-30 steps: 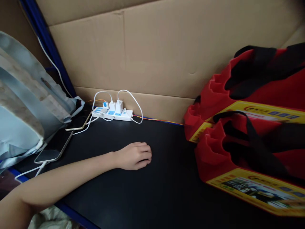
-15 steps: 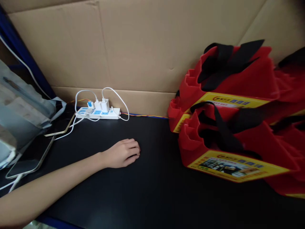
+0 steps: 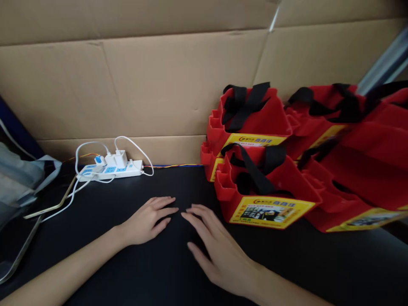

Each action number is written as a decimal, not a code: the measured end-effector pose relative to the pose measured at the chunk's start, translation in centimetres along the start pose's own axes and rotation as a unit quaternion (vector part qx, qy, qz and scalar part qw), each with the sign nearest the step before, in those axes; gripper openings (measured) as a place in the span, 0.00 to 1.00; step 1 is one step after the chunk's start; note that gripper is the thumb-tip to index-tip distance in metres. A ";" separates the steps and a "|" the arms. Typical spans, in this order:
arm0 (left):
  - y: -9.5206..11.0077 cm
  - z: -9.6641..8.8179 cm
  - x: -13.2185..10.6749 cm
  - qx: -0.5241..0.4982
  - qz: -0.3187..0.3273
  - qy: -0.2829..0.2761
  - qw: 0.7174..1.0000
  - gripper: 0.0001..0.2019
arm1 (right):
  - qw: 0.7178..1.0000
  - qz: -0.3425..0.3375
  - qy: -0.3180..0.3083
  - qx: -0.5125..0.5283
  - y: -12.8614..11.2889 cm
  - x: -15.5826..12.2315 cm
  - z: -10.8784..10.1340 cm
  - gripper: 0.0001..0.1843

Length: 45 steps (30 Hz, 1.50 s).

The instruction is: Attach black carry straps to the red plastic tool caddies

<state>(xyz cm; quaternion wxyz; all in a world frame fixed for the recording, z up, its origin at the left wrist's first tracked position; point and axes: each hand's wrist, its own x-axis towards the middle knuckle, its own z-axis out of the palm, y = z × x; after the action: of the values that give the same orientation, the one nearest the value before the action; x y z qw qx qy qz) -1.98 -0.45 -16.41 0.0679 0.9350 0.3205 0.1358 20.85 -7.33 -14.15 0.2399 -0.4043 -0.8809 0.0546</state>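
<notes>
My left hand [image 3: 149, 221] rests palm down on the black tabletop [image 3: 159, 276], its fingers stretched out and holding nothing. Facing it, my right hand [image 3: 219, 250] has thumb and fingers apart, with nothing in it. A small gap separates the fingertips of both hands. Just beyond my right hand stands a red plastic tool carrier [image 3: 270, 187] with black straps and a yellow printed label. Behind it is another red carrier [image 3: 255, 114] of the same kind.
More red carriers [image 3: 360, 187] crowd the right side. A white power strip [image 3: 110, 171] with chargers and cables lies at the back left. Phones [image 3: 57, 206] and a grey bag [image 3: 19, 178] are at the left edge. A cardboard panel [image 3: 159, 85] stands behind.
My right hand has come into view from the lower right. The fingers of my left hand have spread from a loose curl. My view has turned to the right.
</notes>
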 end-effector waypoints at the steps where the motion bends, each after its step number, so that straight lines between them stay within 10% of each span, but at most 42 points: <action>1: -0.1 0.0 0.0 0.006 -0.003 -0.008 1.000 0.21 | 1.000 0.009 -0.022 -0.007 0.4 0.1 0.3 0.27; 8: -0.5 0.2 -0.3 0.033 0.008 -0.051 0.998 0.25 | 0.995 -0.020 -0.085 -0.057 2.8 0.5 1.7 0.22; 13: -1.0 0.5 -0.4 0.027 0.022 -0.023 0.999 0.21 | 0.971 -0.120 0.171 -0.119 2.3 -0.2 -3.2 0.16; 16: -0.8 0.3 -0.4 0.025 0.036 -0.011 0.999 0.20 | 0.931 -0.012 0.314 -0.186 2.6 -0.3 -7.3 0.12; 20: -0.2 -0.1 -0.3 0.026 0.068 0.002 0.997 0.21 | 0.947 0.166 0.159 -0.224 3.7 -0.3 -9.9 0.15; 27: 1.7 -1.9 -0.4 0.046 0.092 0.178 0.979 0.20 | 0.991 0.055 0.058 -0.105 0.9 -0.4 -7.2 0.13; 32: 4.6 -8.4 1.3 0.010 0.024 0.329 0.944 0.13 | 0.997 -0.012 -0.026 -0.076 -3.5 1.6 -6.8 0.11; 38: 6.3 -15.0 4.7 0.023 0.041 0.157 0.986 0.13 | 0.997 0.016 0.051 -0.047 -3.3 5.5 -12.9 0.09; 45: 9.6 -11.9 7.1 0.002 0.028 -0.088 0.996 0.11 | 0.988 0.113 0.089 -0.053 0.2 6.0 -16.0 0.11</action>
<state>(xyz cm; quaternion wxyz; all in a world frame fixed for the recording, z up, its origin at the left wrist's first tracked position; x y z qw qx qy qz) 5.41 -3.09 -1.51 0.0905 0.9520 0.2872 0.0545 25.14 -4.31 2.09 0.2881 -0.5167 -0.8062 -0.0012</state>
